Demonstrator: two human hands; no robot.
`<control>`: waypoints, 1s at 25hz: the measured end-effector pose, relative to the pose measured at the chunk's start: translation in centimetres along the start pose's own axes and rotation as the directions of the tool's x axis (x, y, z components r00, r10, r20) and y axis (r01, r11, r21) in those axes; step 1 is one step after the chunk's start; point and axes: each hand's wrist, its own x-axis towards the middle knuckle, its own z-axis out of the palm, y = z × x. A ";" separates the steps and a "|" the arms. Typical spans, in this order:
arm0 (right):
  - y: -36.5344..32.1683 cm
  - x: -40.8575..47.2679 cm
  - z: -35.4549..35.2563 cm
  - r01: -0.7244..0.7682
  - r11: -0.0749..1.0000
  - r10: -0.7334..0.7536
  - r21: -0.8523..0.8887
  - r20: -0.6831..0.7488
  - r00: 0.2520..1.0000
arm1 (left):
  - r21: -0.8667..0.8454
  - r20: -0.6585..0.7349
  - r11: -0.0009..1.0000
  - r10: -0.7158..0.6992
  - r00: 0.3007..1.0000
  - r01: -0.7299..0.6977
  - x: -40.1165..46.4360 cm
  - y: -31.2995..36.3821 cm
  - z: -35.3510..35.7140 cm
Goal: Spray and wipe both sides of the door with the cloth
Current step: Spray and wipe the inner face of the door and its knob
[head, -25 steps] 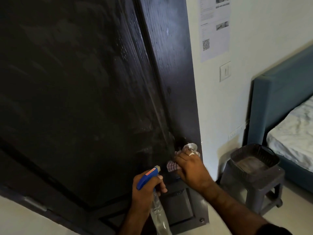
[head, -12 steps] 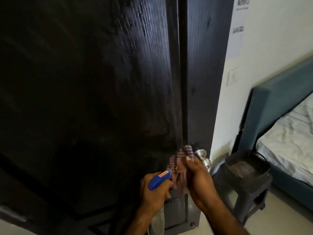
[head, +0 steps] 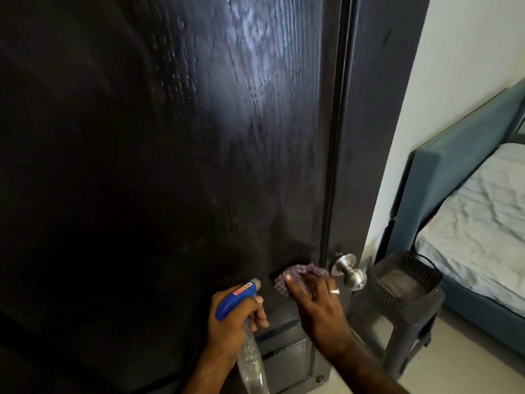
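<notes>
The dark wooden door (head: 170, 166) fills most of the view, with wet streaks shining on its upper middle. My right hand (head: 315, 302) presses a checked cloth (head: 287, 275) flat against the door, just left of the silver knob (head: 348, 270). My left hand (head: 235, 322) grips a clear spray bottle (head: 251, 362) by its blue trigger head (head: 237, 295), nozzle pointing up and right toward the door, a little left of the cloth.
A dark door frame (head: 377, 137) runs down beside the door's edge. A grey plastic stool (head: 397, 314) with a dark basket (head: 406, 275) on it stands close to the right. Behind it are a blue bed frame (head: 443, 172) and a white mattress (head: 483, 217).
My right hand left the knob and brought the cloth left onto the door face. The view has swung to face the door more squarely. The left hand keeps hold of the bottle.
</notes>
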 end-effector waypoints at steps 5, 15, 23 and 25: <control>-3.7 6.5 -3.6 -0.147 0.940 0.228 0.308 -0.247 0.942 | -0.013 -0.009 1.000 0.008 1.000 -0.009 1.0 0.4 -1.5; -2.6 7.1 0.0 0.246 0.967 -0.255 -0.070 -0.166 0.953 | -0.035 -0.067 0.996 0.083 0.994 -0.085 2.9 1.5 -1.4; -5.5 23.0 -9.0 0.326 0.925 -0.205 0.193 -0.467 0.860 | -0.008 -0.266 0.998 0.065 0.962 -0.069 2.6 1.2 -0.7; -6.8 25.0 -9.1 0.322 0.917 -0.157 0.235 -0.529 0.834 | -0.009 -0.320 0.998 0.062 0.945 -0.069 2.2 1.4 0.2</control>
